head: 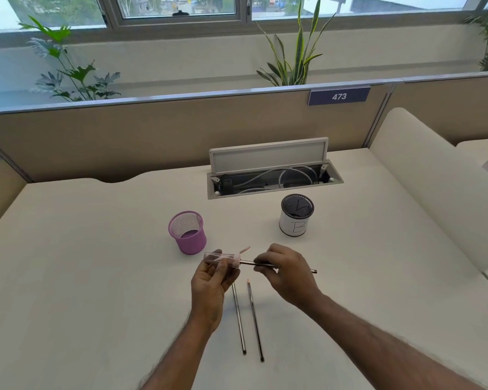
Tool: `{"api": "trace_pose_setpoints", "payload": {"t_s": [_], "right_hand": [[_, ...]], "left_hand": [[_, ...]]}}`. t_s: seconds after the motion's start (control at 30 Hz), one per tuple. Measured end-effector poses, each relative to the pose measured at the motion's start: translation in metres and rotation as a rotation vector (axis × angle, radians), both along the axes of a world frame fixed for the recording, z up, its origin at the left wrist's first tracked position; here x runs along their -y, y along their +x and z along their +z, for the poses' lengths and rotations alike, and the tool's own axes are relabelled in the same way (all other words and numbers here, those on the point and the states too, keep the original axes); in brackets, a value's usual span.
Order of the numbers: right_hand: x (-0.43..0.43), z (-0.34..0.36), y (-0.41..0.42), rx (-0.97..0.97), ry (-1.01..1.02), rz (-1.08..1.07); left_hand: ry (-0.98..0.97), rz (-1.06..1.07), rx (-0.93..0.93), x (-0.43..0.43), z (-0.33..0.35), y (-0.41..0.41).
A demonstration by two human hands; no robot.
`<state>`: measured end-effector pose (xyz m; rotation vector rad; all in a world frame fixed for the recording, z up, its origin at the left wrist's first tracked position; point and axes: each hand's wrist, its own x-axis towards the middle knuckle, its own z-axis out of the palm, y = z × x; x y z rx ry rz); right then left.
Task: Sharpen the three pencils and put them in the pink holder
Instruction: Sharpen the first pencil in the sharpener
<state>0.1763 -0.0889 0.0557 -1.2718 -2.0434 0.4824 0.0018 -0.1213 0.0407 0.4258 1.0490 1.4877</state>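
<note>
Sharpening observed: one pencil sits with its tip inside a clear pink sharpener.

Left hand grips the sharpener; right hand pinches the pencil shaft, both raised above the bench. Two more pencils lie side by side on the bench beneath the hands. Pink holder stands just beyond the left hand; a white holder stands well right of it.

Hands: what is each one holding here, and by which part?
The left hand holds the clear sharpener by its body. The right hand pinches the pencil along its middle, with the tip end in the sharpener.
</note>
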Motion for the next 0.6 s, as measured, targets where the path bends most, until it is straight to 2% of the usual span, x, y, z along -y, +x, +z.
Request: {"api": "trace_pose_setpoints", "payload": {"t_s": [0.6], "right_hand": [[-0.010,0.018,0.001,0.088,-0.241,0.153]], "left_hand": [[0.034,-0.003,-0.047,0.001,0.001,0.001]]}}
